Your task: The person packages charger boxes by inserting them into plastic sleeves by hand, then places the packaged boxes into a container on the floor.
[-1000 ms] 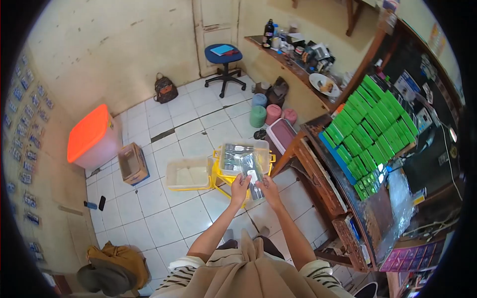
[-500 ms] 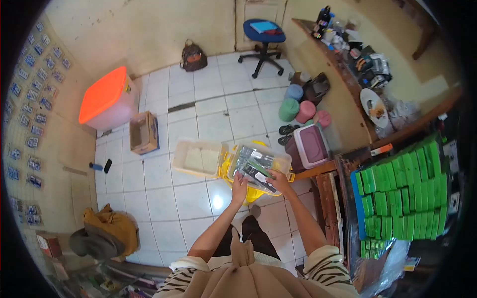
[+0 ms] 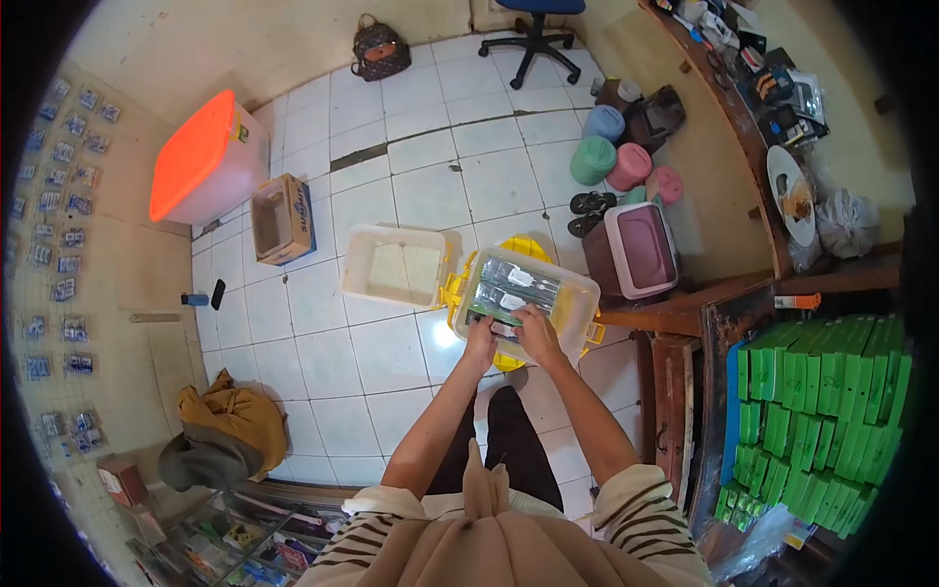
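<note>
A clear plastic box point(image 3: 572, 284) with yellow latches sits on a yellow stool point(image 3: 526, 245) in front of me. Flat clear plastic packets point(image 3: 518, 274) with dark contents and white labels lie in rows inside it. At the box's near side, my left hand point(image 3: 480, 342) has its fingers closed on the left end of a green-and-black plastic packet point(image 3: 504, 328). My right hand point(image 3: 536, 333) pinches the same packet's right end. Parts of the packet are hidden by my fingers.
Left of the box, a second clear bin point(image 3: 396, 266) stands on the tiles. A cardboard box point(image 3: 282, 220) and an orange-lidded tub point(image 3: 210, 161) are farther left. To the right are a purple-and-white bin point(image 3: 641, 249) and a shelf of green boxes point(image 3: 817, 391).
Both hands have brought the packet from a tilted position over the box down to the near side, beside the other packets. My view has shifted, too.
</note>
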A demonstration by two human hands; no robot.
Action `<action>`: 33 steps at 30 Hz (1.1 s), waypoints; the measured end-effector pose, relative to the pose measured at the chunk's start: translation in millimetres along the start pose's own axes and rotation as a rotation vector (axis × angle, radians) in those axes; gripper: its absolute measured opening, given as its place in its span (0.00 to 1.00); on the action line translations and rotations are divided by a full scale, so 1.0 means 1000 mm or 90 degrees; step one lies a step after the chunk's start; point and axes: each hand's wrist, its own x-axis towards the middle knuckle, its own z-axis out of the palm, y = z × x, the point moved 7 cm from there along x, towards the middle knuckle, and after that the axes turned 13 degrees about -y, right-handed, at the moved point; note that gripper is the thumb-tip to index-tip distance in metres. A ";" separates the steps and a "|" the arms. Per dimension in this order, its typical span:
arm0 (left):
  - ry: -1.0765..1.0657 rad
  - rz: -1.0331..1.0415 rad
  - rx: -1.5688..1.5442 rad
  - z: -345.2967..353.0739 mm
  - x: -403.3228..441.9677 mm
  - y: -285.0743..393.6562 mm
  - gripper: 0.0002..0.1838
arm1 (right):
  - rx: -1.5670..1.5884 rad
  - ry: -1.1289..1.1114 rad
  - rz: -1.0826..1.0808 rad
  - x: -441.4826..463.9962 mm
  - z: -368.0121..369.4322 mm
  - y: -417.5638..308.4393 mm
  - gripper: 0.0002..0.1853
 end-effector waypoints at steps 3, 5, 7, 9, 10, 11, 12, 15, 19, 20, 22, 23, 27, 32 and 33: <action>-0.029 -0.035 -0.004 0.015 -0.009 0.008 0.11 | -0.041 0.080 -0.025 -0.001 0.005 0.004 0.14; -0.024 -0.053 0.020 0.011 -0.007 0.006 0.11 | -0.054 0.100 -0.021 -0.001 0.009 0.007 0.14; -0.021 -0.070 0.048 0.004 -0.004 0.004 0.11 | -0.074 0.157 -0.007 -0.009 -0.007 -0.001 0.14; -0.048 -0.075 0.052 0.005 -0.005 0.007 0.16 | -0.015 0.253 0.031 -0.026 -0.026 -0.003 0.15; -0.053 -0.079 0.057 0.009 -0.007 0.009 0.16 | 0.039 0.344 0.064 -0.038 -0.035 0.002 0.16; -0.025 -0.059 0.093 0.008 -0.012 0.014 0.19 | 0.039 0.348 0.069 -0.043 -0.034 0.007 0.16; 0.003 -0.040 0.128 0.010 -0.019 0.021 0.22 | 0.103 0.348 0.132 -0.051 -0.027 0.024 0.18; -0.006 -0.112 0.134 0.012 -0.011 0.019 0.26 | 0.211 0.290 0.227 -0.058 0.002 0.057 0.21; -0.014 -0.149 0.110 0.001 0.019 0.002 0.21 | 0.297 0.234 0.218 -0.038 0.024 0.077 0.23; -0.011 -0.152 0.112 -0.004 0.023 -0.001 0.21 | 0.301 0.232 0.220 -0.035 0.027 0.080 0.23; -0.049 -0.170 0.039 0.005 0.022 0.001 0.17 | 0.323 0.239 0.304 -0.034 0.019 0.082 0.24; -0.088 -0.124 0.026 0.014 0.021 0.006 0.18 | 0.323 0.248 0.326 -0.035 0.012 0.079 0.24; -0.095 -0.105 0.036 0.013 0.028 0.006 0.15 | 0.280 0.305 0.307 -0.027 0.012 0.086 0.25; -0.093 -0.053 0.039 0.007 0.028 0.002 0.16 | 0.196 0.378 0.200 -0.040 0.002 0.064 0.26; -0.096 -0.077 0.038 0.010 0.027 0.002 0.16 | 0.279 0.317 0.220 -0.036 0.011 0.068 0.25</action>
